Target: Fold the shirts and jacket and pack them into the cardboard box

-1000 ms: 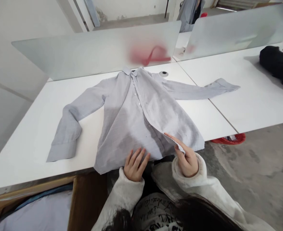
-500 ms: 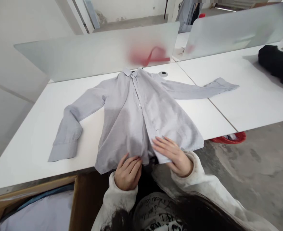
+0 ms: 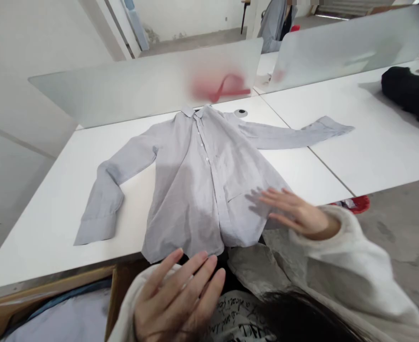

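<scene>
A light grey button-up shirt (image 3: 184,190) lies front side up on the white table (image 3: 45,199), its collar at the far side and its hem hanging over the near edge. One sleeve bends down toward the left; the other stretches out to the right. My left hand (image 3: 181,299) is raised just in front of the hem, fingers spread, holding nothing. Over the lower right part of the shirt hovers my right hand (image 3: 295,211), fingers extended and empty, casting a shadow on the cloth. Whether its fingertips touch the fabric I cannot tell.
At lower left stands a cardboard box (image 3: 114,299) with folded cloth inside. Frosted dividers (image 3: 124,85) line the table's back edge, with a blurred red thing behind. Dark bundled cloth (image 3: 409,95) lies far right. A red container (image 3: 361,204) shows below the table edge.
Both hands have come off the shirt's front opening. My left hand drew back toward me and my right moved out to the right. The two front edges now lie closer together.
</scene>
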`<action>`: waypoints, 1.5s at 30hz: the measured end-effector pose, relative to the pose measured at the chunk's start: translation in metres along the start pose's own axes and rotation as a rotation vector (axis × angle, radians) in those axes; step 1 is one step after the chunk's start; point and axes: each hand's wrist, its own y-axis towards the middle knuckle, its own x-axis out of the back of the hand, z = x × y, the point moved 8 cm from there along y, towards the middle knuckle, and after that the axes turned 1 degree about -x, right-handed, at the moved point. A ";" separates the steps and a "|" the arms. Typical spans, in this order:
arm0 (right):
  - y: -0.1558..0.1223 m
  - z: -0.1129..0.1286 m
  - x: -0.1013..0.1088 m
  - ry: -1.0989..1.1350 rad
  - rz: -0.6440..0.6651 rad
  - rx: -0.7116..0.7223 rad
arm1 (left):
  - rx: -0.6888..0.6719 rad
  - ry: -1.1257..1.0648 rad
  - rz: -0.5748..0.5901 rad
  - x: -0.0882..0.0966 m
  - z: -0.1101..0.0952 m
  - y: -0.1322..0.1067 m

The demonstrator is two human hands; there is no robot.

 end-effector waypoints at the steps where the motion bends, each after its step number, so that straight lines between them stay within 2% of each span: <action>1: -0.003 -0.027 0.013 -0.038 -0.012 -0.079 | -0.031 0.014 0.004 0.006 0.007 0.007; 3: -0.007 -0.088 0.036 -0.135 -0.016 -0.308 | -0.071 0.078 0.054 0.003 0.026 0.026; 5: -0.011 -0.148 0.058 -0.236 -0.032 -0.544 | -0.050 0.192 0.196 -0.020 0.047 0.047; 7: -0.012 -0.198 0.079 -0.309 -0.098 -0.707 | -0.018 0.254 0.362 -0.056 0.066 0.067; 10: -0.005 -0.248 0.101 -0.346 -0.235 -0.780 | -0.004 0.159 0.541 -0.116 0.086 0.096; 13: -0.002 -0.281 0.108 -0.345 -0.351 -0.852 | 0.065 -0.049 0.623 -0.175 0.117 0.126; 16: -0.004 -0.301 0.108 -0.363 -0.427 -0.933 | 0.348 -0.132 0.528 -0.216 0.177 0.154; 19: -0.016 -0.320 0.106 -0.370 -0.426 -1.089 | 0.483 -0.101 0.449 -0.248 0.224 0.175; 22: -0.037 -0.338 0.115 -0.355 -0.532 -1.257 | 0.535 -0.065 0.397 -0.280 0.252 0.195; 25: -0.050 -0.351 0.128 -0.312 -0.720 -1.313 | 0.585 -0.035 0.364 -0.313 0.271 0.206; 27: -0.053 -0.361 0.132 -0.297 -0.769 -1.355 | 0.618 -0.011 0.354 -0.333 0.281 0.208; 31: -0.049 -0.380 0.132 -0.356 -0.712 -1.451 | 0.649 0.040 0.347 -0.354 0.294 0.202; 35: -0.050 -0.394 0.138 -0.408 -0.724 -1.492 | 0.639 0.062 0.356 -0.357 0.306 0.198; 41: -0.067 -0.413 0.148 -0.233 -0.497 -1.619 | 0.645 0.087 0.379 -0.357 0.321 0.197; 43: -0.080 -0.411 0.155 -0.155 -0.550 -1.637 | 0.642 0.092 0.390 -0.358 0.323 0.197; 45: -0.099 -0.406 0.168 -0.116 -0.759 -1.639 | 0.634 0.096 0.400 -0.358 0.323 0.197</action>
